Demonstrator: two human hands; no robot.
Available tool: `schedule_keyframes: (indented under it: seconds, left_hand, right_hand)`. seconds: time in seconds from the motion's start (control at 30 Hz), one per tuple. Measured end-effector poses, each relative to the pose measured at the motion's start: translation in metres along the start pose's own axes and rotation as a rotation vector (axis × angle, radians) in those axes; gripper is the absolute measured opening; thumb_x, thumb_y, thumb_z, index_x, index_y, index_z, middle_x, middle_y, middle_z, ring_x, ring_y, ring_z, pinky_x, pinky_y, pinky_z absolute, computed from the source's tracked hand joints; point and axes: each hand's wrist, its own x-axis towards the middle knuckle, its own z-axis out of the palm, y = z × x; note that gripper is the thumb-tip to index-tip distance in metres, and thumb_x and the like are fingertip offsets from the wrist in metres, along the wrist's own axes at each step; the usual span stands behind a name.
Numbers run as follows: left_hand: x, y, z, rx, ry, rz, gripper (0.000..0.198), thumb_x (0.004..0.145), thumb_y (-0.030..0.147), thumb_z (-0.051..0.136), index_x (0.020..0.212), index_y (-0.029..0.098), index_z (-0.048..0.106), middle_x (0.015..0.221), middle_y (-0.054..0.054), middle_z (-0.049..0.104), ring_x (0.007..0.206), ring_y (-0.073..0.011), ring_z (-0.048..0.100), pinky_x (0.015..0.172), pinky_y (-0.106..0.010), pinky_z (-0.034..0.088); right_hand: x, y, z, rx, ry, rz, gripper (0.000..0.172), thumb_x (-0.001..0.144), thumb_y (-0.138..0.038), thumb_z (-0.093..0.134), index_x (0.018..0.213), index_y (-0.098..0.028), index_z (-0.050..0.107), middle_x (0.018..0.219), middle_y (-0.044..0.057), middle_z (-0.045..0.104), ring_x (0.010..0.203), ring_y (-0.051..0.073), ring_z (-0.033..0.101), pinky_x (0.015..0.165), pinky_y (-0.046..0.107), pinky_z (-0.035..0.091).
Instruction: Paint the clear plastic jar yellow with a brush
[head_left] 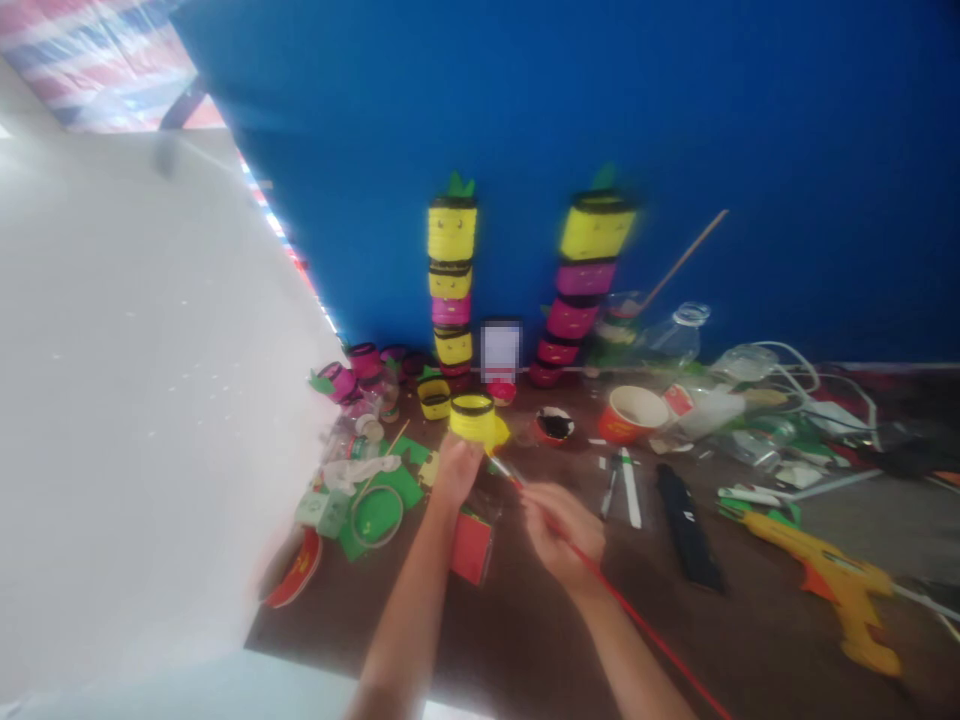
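My left hand is closed around the lower part of a small yellow painted cup with a black rim. A yellow bulge shows at the cup's right side. In my right hand is a paintbrush with a long red handle, its tip pointing at the cup's lower right. Blur hides whether the bristles touch it. Just behind stands another yellow cup with a black rim. To the right sits a small bowl with something black inside.
Two stacks of yellow and pink cups, a left stack and a right stack, stand by the blue wall. A yellow glue gun, a black pouch and a paper bowl lie right. Green sheets and a tape roll are left.
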Motion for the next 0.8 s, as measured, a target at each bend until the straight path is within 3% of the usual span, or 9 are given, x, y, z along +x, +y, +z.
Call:
schedule_keyframes:
  seconds: [0.6, 0.8]
  left_hand:
    - [0.0007, 0.0001, 0.0017, 0.015, -0.016, 0.018, 0.046, 0.059, 0.039, 0.073, 0.1, 0.02, 0.062, 0.104, -0.008, 0.067, 0.104, -0.0224, 0.059, 0.093, -0.036, 0.041]
    - [0.0005, -0.0008, 0.0002, -0.007, -0.011, 0.014, 0.045, 0.059, 0.038, 0.073, 0.099, 0.02, 0.062, 0.101, -0.007, 0.067, 0.102, -0.0209, 0.059, 0.094, -0.035, 0.041]
  right_hand:
    - [-0.0016, -0.0023, -0.001, 0.008, 0.033, 0.129, 0.014, 0.078, -0.009, 0.055, 0.081, -0.019, 0.064, 0.073, 0.004, 0.067, 0.068, 0.014, 0.065, 0.064, 0.026, 0.055]
    - [-0.0029, 0.001, 0.0018, 0.01, 0.014, 0.085, 0.013, 0.076, -0.009, 0.056, 0.08, -0.018, 0.065, 0.076, 0.004, 0.068, 0.069, 0.014, 0.066, 0.064, 0.025, 0.055]
